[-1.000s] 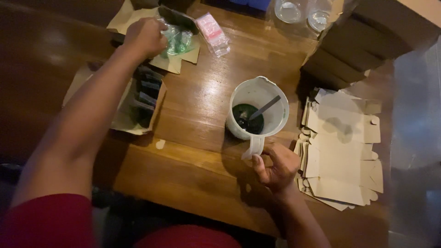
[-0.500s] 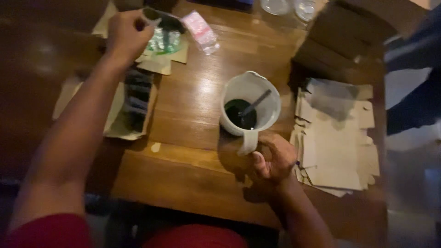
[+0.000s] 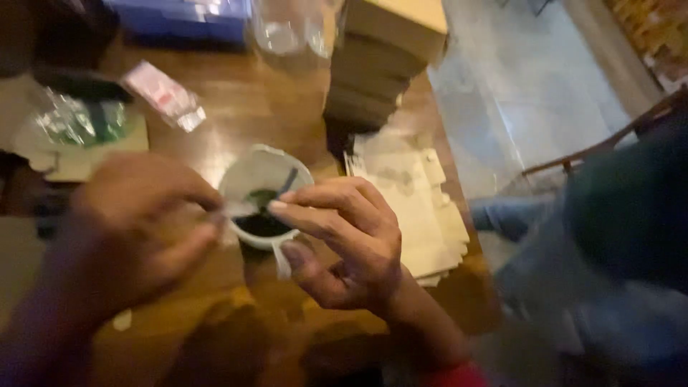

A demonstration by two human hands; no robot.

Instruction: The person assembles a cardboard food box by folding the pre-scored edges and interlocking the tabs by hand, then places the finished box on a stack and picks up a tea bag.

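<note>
Both my hands are raised close to the camera, over a white jug [image 3: 247,172] that stands on the wooden table [image 3: 236,115]. The jug holds dark green liquid [image 3: 261,223], and a dark stirrer [image 3: 288,182] leans inside it. My left hand [image 3: 136,229] pinches a small pale item [image 3: 240,209] between thumb and forefinger; the view is too blurred to show what the item is. My right hand [image 3: 344,244] has let go of the jug's handle. Its fingertips reach the pale item while its thumb stays apart below.
Flat cardboard blanks [image 3: 416,208] lie right of the jug, with stacked boxes [image 3: 387,57] behind them. Clear cups [image 3: 294,29], a pink packet [image 3: 165,93], a blue bin [image 3: 179,18] and a plastic bag [image 3: 72,122] sit at the back. Another person in blue [image 3: 616,236] is at right.
My left hand came back from the far left corner holding the small item. My right hand left the jug's handle and rose to meet it. The camera swung right.
</note>
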